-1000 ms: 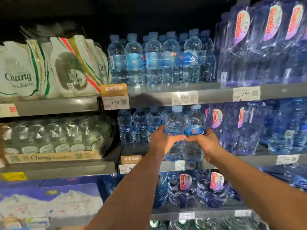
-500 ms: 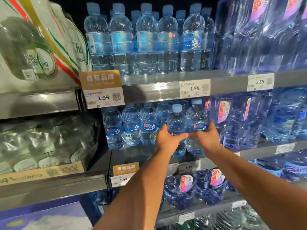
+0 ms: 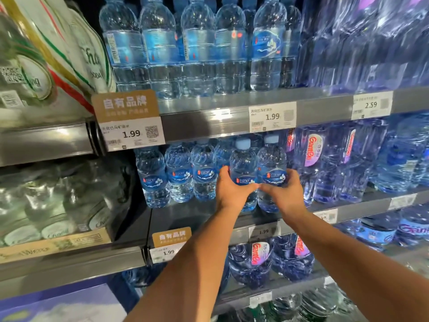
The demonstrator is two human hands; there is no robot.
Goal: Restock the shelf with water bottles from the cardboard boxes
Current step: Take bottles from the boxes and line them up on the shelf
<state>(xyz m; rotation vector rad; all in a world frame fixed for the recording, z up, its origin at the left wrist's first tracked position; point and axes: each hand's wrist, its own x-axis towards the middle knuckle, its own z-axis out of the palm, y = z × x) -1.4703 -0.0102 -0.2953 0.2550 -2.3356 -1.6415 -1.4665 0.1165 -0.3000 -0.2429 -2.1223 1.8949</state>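
Two small clear water bottles with blue labels and pale blue caps stand side by side at the front of the middle shelf [image 3: 199,212]. My left hand [image 3: 228,189] grips the left bottle [image 3: 242,168] around its lower half. My right hand [image 3: 284,190] grips the right bottle [image 3: 271,166] the same way. My thumbs almost meet in front of the two bottles. Several matching small bottles [image 3: 178,173] stand in a row to the left and behind. No cardboard box is in view.
Tall bottles [image 3: 197,47] of the same brand fill the shelf above. Shrink-wrapped purple packs [image 3: 325,163] crowd the right side and the shelf below [image 3: 260,261]. Wrapped Chang soda packs [image 3: 53,201] sit to the left. Price tags [image 3: 272,117] line the shelf edges.
The view has closed in on the shelf. Both hands have carried the two bottles further in under the upper shelf edge, onto the middle shelf beside the row.
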